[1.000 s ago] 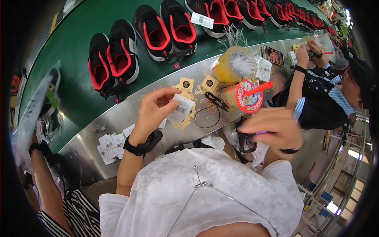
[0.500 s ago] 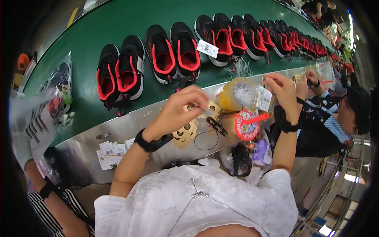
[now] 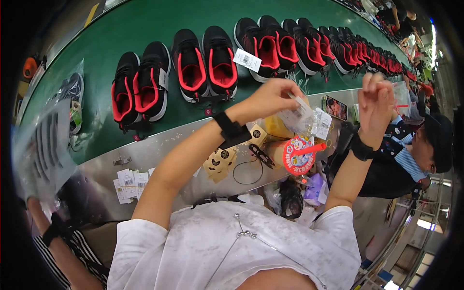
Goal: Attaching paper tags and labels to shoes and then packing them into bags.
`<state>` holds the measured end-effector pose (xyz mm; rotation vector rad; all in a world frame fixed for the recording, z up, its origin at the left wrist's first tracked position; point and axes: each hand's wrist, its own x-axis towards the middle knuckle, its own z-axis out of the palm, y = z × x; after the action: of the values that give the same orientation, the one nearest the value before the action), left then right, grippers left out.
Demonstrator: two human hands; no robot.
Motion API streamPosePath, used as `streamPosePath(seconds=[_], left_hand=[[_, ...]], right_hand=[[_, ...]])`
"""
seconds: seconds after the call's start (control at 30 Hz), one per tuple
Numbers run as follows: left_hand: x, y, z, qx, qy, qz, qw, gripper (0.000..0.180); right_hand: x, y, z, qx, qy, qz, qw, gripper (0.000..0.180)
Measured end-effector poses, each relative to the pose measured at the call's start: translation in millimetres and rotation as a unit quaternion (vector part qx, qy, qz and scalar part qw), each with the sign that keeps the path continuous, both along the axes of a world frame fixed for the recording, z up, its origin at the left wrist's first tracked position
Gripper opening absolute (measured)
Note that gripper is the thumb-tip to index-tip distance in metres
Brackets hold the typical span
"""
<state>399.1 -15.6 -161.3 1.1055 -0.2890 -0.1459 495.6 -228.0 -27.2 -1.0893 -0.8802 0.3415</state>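
Note:
My left hand (image 3: 270, 100) pinches a white paper tag (image 3: 304, 107) above a yellow tub (image 3: 276, 127). Thin clear plastic strands stick up behind that hand, and the tub is partly hidden under it. Raised to the right is my right hand (image 3: 376, 106), its fingers bent together and partly smeared; anything between them is too small to make out. White tags (image 3: 321, 123) lie beside the tub. Pairs of black shoes with red linings (image 3: 192, 67) stand in a row on the green belt, and a tag (image 3: 247, 60) rests on one pair.
A cup with a red-patterned lid and straw (image 3: 298, 154), black thread snips (image 3: 261, 154), brown stickers (image 3: 221, 162) and stacked white tags (image 3: 129, 184) lie on the metal ledge (image 3: 99, 176). A phone (image 3: 336, 108) lies farther right. Co-workers flank me; the left one handles a plastic bag (image 3: 43, 145).
My left hand has moved right with the tag, over the yellow tub. My right hand has lifted and shifted right, uncovering the phone. The shoes sit slightly farther left in view.

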Motion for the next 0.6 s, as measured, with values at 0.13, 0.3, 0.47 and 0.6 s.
streamPosePath(seconds=[0.13, 0.3, 0.47, 0.6], left_hand=[[-11.6, 15.6, 20.6, -0.064, 0.029, 0.157, 0.985, 0.014], [-22.4, 25.6, 40.2, -0.044, 0.062, 0.257, 0.963, 0.013], [-23.4, 24.9, 41.4, -0.025, 0.067, 0.328, 0.942, 0.014], [-21.9, 26.3, 40.2, -0.013, 0.072, 0.339, 0.938, 0.016]], right_hand=[[-14.6, 21.0, 21.8, -0.099, -0.093, -0.205, 0.969, 0.013], [-13.4, 41.5, 29.0, -0.187, -0.138, -0.220, 0.947, 0.015], [-6.0, 72.2, 11.0, -0.369, -0.294, -0.214, 0.856, 0.019], [-5.5, 78.1, 5.3, -0.440, -0.261, -0.176, 0.841, 0.020]])
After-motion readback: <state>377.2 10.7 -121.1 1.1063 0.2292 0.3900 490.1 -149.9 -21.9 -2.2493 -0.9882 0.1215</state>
